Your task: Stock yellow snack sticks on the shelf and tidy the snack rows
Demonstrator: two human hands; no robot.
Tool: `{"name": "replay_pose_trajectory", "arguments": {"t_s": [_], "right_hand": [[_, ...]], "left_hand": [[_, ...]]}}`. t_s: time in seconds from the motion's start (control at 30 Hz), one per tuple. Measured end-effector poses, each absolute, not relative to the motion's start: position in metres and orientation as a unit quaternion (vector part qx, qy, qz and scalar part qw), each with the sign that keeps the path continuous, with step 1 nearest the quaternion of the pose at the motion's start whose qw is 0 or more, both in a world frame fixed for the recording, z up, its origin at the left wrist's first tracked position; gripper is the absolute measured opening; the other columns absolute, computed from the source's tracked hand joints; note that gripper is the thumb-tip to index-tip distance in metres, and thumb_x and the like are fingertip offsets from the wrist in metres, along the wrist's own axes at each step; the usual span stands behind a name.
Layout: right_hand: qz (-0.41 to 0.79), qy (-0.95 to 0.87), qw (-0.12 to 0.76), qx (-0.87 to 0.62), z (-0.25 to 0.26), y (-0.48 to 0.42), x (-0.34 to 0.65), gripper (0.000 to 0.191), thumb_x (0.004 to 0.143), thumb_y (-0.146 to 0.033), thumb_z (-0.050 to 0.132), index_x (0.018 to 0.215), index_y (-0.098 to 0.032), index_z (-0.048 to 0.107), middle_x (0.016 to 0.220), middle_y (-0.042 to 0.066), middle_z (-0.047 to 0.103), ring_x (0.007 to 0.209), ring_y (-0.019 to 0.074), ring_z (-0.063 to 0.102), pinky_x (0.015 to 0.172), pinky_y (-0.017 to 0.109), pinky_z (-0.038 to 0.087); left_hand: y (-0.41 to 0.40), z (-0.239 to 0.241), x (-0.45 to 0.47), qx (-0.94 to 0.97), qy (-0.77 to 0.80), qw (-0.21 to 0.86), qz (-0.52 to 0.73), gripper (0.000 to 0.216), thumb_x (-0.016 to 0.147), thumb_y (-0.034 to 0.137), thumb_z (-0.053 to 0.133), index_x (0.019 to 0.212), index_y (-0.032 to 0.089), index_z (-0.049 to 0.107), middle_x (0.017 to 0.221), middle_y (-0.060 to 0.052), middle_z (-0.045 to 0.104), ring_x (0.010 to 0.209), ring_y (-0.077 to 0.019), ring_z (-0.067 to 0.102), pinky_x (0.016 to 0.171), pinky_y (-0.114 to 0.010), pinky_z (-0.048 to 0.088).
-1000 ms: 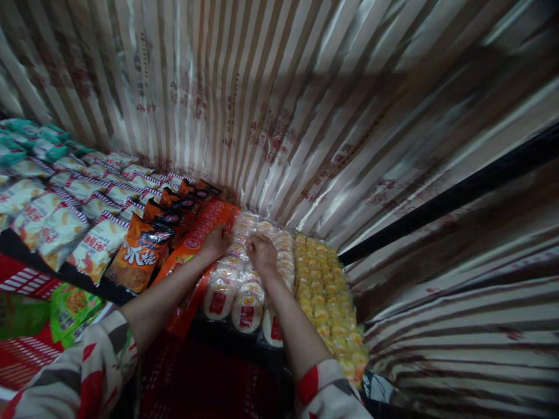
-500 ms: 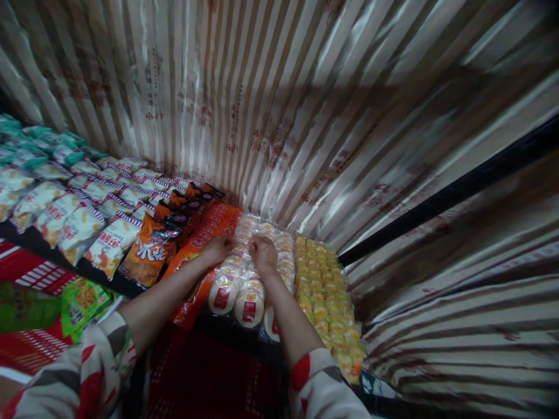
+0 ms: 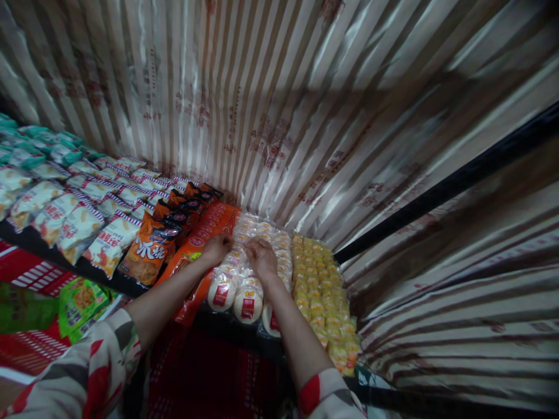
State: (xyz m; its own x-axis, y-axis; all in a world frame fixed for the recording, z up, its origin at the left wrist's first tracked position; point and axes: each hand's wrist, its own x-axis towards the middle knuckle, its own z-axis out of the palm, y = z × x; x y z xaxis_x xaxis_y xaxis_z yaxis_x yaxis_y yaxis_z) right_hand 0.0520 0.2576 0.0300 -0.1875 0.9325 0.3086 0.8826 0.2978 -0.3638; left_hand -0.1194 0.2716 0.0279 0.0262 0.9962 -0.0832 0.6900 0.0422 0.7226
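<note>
the wrapped round buns [image 3: 247, 304] lie in rows at lower centre of the frame. the left hand [image 3: 216, 249] and right hand [image 3: 261, 256] rest on their far end, about where they were half a second ago, fingers curled down; whether they pinch a wrapper cannot be told. orange packs [image 3: 208, 228] lie left, yellow cakes [image 3: 318, 278] right, a striped curtain [image 3: 279, 116] behind.

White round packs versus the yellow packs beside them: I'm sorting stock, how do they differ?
The white round packs are bigger, each with a red label; the yellow packs are smaller and yellow. The right hand rests on the white round packs; no hand touches the yellow packs. Both lie in rows.
</note>
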Motion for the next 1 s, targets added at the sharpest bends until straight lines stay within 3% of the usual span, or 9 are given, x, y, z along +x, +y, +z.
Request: {"name": "replay_pose_trajectory", "arguments": {"t_s": [0.17, 0.3, 0.53, 0.77, 0.9, 1.0], "right_hand": [[0.044, -0.754, 0.197, -0.625, 0.028, 0.253, 0.050, 0.011, 0.082, -0.020, 0.058, 0.085, -0.024, 0.068, 0.090, 0.004, 0.064, 0.101, 0.0204, 0.053, 0.088, 0.029, 0.041], [0.020, -0.736, 0.196, -0.647, 0.026, 0.253, 0.045, 0.012, 0.083, -0.020, 0.056, 0.086, -0.023, 0.067, 0.090, 0.004, 0.063, 0.095, 0.0196, 0.054, 0.085, 0.028, 0.040], [0.024, -0.718, 0.187, -0.670, 0.027, 0.249, 0.040, 0.016, 0.085, -0.021, 0.052, 0.089, -0.023, 0.067, 0.093, 0.004, 0.064, 0.094, 0.0170, 0.053, 0.084, 0.025, 0.038], [0.032, -0.706, 0.181, -0.684, 0.029, 0.250, 0.038, 0.016, 0.084, -0.024, 0.053, 0.091, -0.022, 0.068, 0.093, 0.004, 0.064, 0.091, 0.0172, 0.054, 0.079, 0.025, 0.039], [0.016, -0.727, 0.228, -0.647, 0.034, 0.243, 0.041, 0.020, 0.086, -0.024, 0.054, 0.099, -0.019, 0.067, 0.102, 0.007, 0.062, 0.100, 0.0176, 0.052, 0.087, 0.025, 0.039], [0.042, -0.771, 0.219, -0.597, 0.038, 0.235, 0.044, 0.017, 0.086, -0.026, 0.056, 0.092, -0.020, 0.070, 0.096, 0.005, 0.065, 0.097, 0.0168, 0.054, 0.091, 0.026, 0.038]], "left_hand": [[0.274, 0.027, -0.117, 0.646, 0.649, 0.304, 0.262, 0.015, 0.082, 0.026, 0.052, 0.088, 0.020, 0.065, 0.090, -0.002, 0.069, 0.084, -0.0170, 0.061, 0.070, -0.024, 0.041], [0.270, 0.028, -0.123, 0.642, 0.646, 0.295, 0.287, 0.021, 0.084, 0.028, 0.050, 0.099, 0.018, 0.061, 0.096, -0.005, 0.068, 0.085, -0.0173, 0.062, 0.068, -0.024, 0.042], [0.252, 0.031, -0.145, 0.697, 0.619, 0.294, 0.214, 0.030, 0.081, 0.029, 0.053, 0.105, 0.014, 0.061, 0.096, -0.008, 0.068, 0.083, -0.0186, 0.063, 0.066, -0.024, 0.042], [0.245, 0.033, -0.145, 0.711, 0.602, 0.311, 0.187, 0.016, 0.078, 0.025, 0.055, 0.085, 0.015, 0.066, 0.083, -0.005, 0.069, 0.077, -0.0177, 0.062, 0.061, -0.023, 0.039], [0.243, 0.031, -0.138, 0.698, 0.618, 0.289, 0.218, 0.018, 0.080, 0.018, 0.051, 0.090, 0.016, 0.065, 0.089, -0.004, 0.070, 0.082, -0.0171, 0.062, 0.067, -0.022, 0.041], [0.243, 0.028, -0.133, 0.686, 0.627, 0.282, 0.235, 0.018, 0.081, 0.018, 0.051, 0.093, 0.015, 0.065, 0.094, -0.006, 0.069, 0.086, -0.0176, 0.062, 0.071, -0.023, 0.042]]}}
